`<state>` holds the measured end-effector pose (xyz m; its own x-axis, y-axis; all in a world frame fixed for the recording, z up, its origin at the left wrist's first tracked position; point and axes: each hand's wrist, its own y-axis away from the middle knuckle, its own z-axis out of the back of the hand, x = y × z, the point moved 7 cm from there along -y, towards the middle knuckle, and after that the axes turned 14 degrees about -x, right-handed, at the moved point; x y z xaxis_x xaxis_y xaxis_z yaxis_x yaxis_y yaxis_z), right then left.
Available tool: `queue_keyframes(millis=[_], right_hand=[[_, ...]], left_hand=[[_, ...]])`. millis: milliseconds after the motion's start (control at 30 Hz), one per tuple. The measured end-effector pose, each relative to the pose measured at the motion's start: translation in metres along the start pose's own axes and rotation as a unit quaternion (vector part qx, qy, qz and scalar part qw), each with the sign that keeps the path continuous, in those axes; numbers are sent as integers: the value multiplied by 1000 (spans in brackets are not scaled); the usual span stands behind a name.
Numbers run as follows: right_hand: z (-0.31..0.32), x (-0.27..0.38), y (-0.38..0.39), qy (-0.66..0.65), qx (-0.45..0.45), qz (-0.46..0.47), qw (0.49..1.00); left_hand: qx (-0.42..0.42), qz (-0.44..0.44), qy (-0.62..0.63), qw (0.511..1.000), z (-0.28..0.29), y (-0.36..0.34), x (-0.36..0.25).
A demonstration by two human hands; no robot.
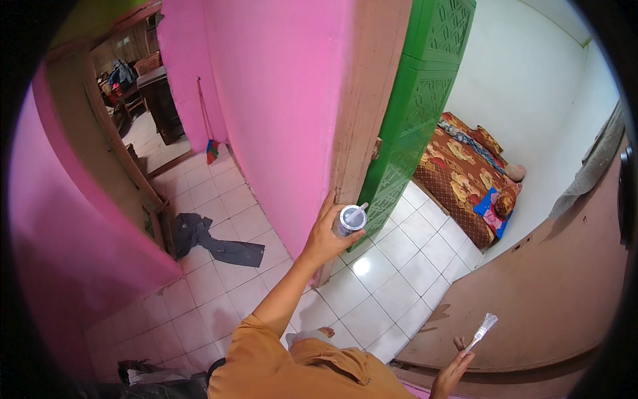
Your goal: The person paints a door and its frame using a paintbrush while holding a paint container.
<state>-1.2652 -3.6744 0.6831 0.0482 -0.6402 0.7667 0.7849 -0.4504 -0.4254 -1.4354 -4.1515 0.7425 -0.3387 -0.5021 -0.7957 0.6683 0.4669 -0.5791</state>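
My left hand [325,233] is wrapped round a small round container [345,229] with a pale rim, held near the brown door frame [359,100]. Something grey is inside, and a light stick or spoon handle [359,211] rests across its mouth. Lower right, the fingers of my right hand [453,374] close on a paintbrush [482,331], its pale bristles pointing up and away from me. The brush is close to a brown door [525,299], which has darker streaks low on its surface; I cannot tell whether the bristles touch it.
A green patterned cabinet [415,113] stands just behind the frame. Pink walls [279,86] flank the tiled floor [229,299], where dark trousers [216,243] lie. A flowered mattress [458,173] is in the far-right room. A dark bundle [159,379] sits lower left.
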Motion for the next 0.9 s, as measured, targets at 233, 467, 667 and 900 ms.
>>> queue_keyframes(millis=[233,467,667,900], right_hand=[[12,-34,12,189,25,2,982],[-11,34,12,223,75,19,972],[-24,2,-12,-61,34,23,997],[-24,30,-6,-48,45,31,997]], left_hand=[[9,-12,28,999,-17,-3,-11],[1,29,-6,1000,8,3,1],[10,-12,-8,1000,-11,2,-1],[10,24,-4,1000,0,-2,-10]])
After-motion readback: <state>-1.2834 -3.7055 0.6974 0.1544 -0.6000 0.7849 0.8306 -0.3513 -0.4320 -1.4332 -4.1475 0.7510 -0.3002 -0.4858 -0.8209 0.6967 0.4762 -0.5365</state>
